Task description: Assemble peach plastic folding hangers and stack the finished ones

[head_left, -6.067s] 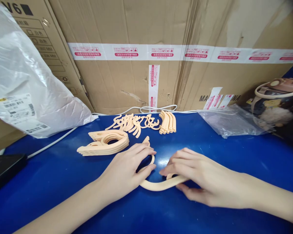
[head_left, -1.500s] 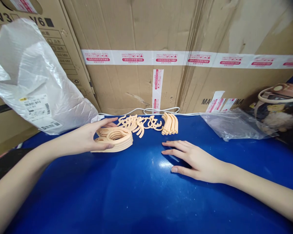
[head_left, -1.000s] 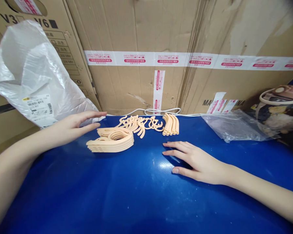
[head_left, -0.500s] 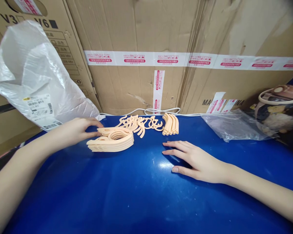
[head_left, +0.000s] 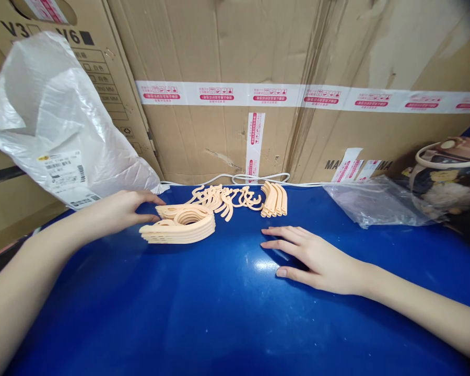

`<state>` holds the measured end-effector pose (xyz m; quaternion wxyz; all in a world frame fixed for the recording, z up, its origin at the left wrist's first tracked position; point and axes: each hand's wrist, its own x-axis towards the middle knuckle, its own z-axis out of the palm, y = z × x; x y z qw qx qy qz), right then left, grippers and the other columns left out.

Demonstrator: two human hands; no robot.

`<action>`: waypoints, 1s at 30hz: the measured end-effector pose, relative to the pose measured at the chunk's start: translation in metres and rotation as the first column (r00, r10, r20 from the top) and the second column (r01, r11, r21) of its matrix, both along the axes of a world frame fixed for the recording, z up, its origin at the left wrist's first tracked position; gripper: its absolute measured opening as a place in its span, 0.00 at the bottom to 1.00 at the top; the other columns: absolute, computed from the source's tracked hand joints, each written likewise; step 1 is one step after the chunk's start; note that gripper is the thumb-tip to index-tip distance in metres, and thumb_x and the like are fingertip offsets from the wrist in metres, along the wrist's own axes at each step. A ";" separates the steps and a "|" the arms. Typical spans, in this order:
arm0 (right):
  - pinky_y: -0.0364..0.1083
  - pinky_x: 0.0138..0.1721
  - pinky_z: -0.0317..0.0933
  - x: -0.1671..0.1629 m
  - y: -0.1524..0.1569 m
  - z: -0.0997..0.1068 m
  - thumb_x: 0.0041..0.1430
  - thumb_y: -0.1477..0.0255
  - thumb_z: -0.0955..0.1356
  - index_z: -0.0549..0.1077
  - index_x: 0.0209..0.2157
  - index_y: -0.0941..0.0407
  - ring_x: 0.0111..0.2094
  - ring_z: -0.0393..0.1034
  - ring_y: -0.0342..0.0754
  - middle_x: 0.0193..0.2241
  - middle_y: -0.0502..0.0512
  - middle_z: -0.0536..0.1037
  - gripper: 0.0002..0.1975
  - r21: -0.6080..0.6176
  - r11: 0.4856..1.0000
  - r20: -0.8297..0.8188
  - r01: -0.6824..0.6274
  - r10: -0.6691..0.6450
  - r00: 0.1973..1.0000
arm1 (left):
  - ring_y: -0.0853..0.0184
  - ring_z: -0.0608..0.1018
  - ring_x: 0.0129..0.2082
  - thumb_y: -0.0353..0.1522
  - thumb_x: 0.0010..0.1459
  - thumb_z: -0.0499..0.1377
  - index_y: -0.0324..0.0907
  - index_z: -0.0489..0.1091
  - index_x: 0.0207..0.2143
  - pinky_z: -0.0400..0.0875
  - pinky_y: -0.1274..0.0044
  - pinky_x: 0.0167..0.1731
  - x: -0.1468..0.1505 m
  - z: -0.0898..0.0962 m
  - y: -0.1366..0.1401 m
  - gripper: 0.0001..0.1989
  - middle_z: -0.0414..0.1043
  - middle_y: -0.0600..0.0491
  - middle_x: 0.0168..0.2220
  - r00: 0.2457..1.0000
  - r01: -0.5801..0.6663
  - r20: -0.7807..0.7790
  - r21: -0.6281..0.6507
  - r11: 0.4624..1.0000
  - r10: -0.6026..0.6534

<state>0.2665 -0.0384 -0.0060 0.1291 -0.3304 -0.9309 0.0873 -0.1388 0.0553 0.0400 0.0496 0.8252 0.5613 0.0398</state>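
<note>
A neat stack of curved, peach-coloured plastic pieces, which look like folding-hanger parts, lies left of the middle of the blue table. My left hand is at the stack's left end, thumb and fingers apart; its fingertips come close to the pieces, and I cannot tell if they touch. Behind the stack lies a loose heap of peach plastic hooks. Beside the hooks, several short curved arm pieces are lined up side by side. My right hand rests palm down on the table with its fingers spread, holding nothing.
A white plastic mailing bag with a label stands at the left. Taped cardboard boxes form the back wall, with a white cable along their foot. A clear plastic bag and a dark bag with a fluffy ball are at the right.
</note>
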 end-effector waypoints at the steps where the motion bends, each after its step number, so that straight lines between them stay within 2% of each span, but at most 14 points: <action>1: 0.56 0.57 0.55 0.000 0.000 0.000 0.64 0.59 0.63 0.65 0.57 0.52 0.59 0.57 0.55 0.60 0.59 0.62 0.23 0.000 1.000 0.000 0.000 0.000 1.000 | 0.55 0.76 0.44 0.49 0.47 0.53 0.42 0.72 0.43 0.66 0.72 0.44 0.000 -0.001 0.000 0.26 0.76 0.48 0.46 1.000 0.001 -0.001 -0.006 1.000 -0.001; 9: 0.55 0.58 0.54 0.000 0.000 0.000 0.65 0.58 0.62 0.65 0.57 0.52 0.60 0.56 0.54 0.61 0.58 0.61 0.23 0.006 1.000 0.022 0.004 -0.004 1.000 | 0.55 0.76 0.40 0.49 0.51 0.50 0.42 0.73 0.40 0.67 0.72 0.41 0.005 0.000 -0.002 0.25 0.77 0.48 0.43 1.000 -0.012 0.000 -0.053 0.999 0.012; 17: 0.56 0.57 0.55 0.000 0.000 0.000 0.64 0.59 0.63 0.65 0.57 0.52 0.60 0.57 0.55 0.61 0.59 0.62 0.23 0.006 1.000 0.001 -0.005 0.005 1.000 | 0.56 0.76 0.40 0.51 0.51 0.49 0.43 0.73 0.39 0.68 0.72 0.41 0.008 0.000 -0.002 0.26 0.77 0.50 0.42 0.999 -0.015 0.029 -0.112 0.994 0.019; 30: 0.56 0.57 0.55 0.000 0.000 0.001 0.64 0.59 0.63 0.65 0.57 0.52 0.59 0.57 0.55 0.60 0.59 0.62 0.23 0.005 1.000 -0.009 -0.003 0.003 1.000 | 0.56 0.77 0.39 0.49 0.50 0.50 0.42 0.72 0.37 0.69 0.71 0.39 0.010 -0.003 -0.002 0.24 0.77 0.48 0.40 0.999 -0.020 0.024 -0.134 0.991 0.024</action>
